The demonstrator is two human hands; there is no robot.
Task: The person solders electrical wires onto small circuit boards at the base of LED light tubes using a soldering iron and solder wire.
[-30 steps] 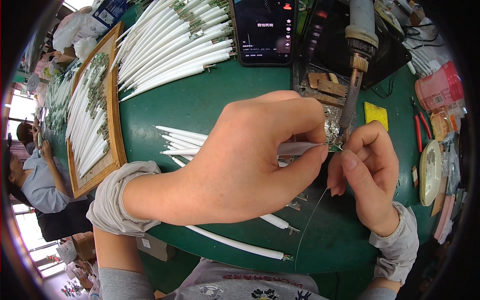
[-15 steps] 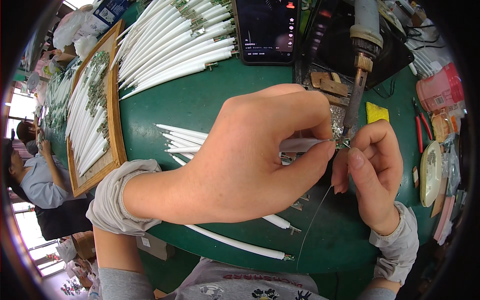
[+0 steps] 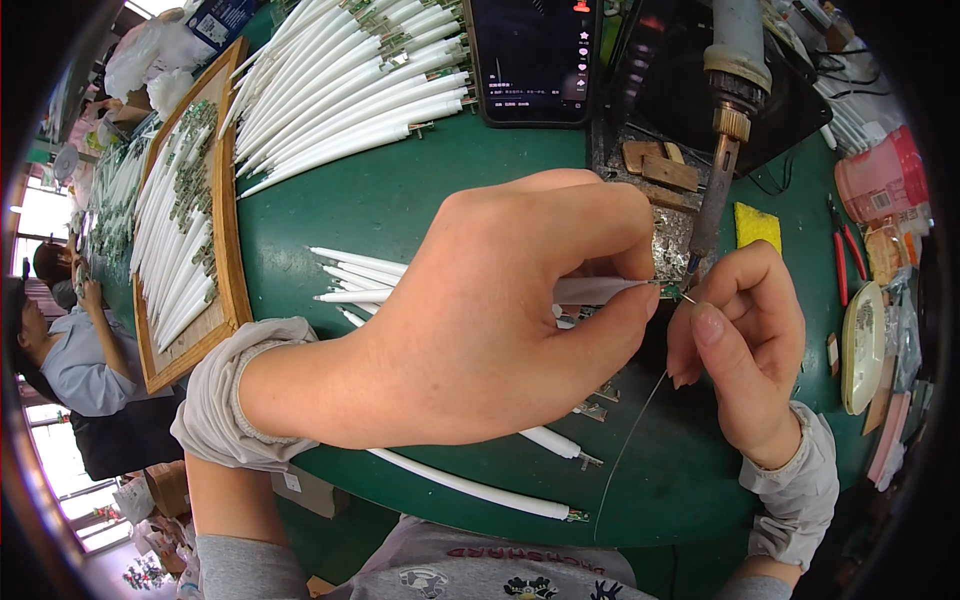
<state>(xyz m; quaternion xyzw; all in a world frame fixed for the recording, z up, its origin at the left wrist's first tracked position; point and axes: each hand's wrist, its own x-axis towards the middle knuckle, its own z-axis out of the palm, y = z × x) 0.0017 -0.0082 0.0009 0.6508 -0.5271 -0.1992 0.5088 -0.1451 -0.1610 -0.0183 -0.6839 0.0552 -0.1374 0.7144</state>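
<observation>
My left hand (image 3: 490, 320) is closed, pinching a slim white tube (image 3: 592, 291) between thumb and forefinger. From the tube's right end a small green circuit board (image 3: 671, 290) sticks out, just below the tip of a soldering iron (image 3: 714, 195) that points downward. In my right hand (image 3: 748, 350) thumb and forefinger grip a thin solder wire (image 3: 628, 448), whose short end reaches toward the board. The rest of that wire trails down from the hand over the table. Whether the iron's tip touches the board is too small to tell.
More white tubes lie under my left hand and near the front edge (image 3: 480, 485). A big pile of tubes (image 3: 350, 100) and a wooden tray (image 3: 243, 280) stand at left. Behind are a phone (image 3: 533, 60) and wood blocks (image 3: 668, 172); at right, a yellow sponge (image 3: 757, 226), red-handled pliers (image 3: 840, 260) and a dish (image 3: 862, 350).
My left hand has shifted slightly left with the tube and its board. A little more of the wire's end shows between my right fingertips and the board.
</observation>
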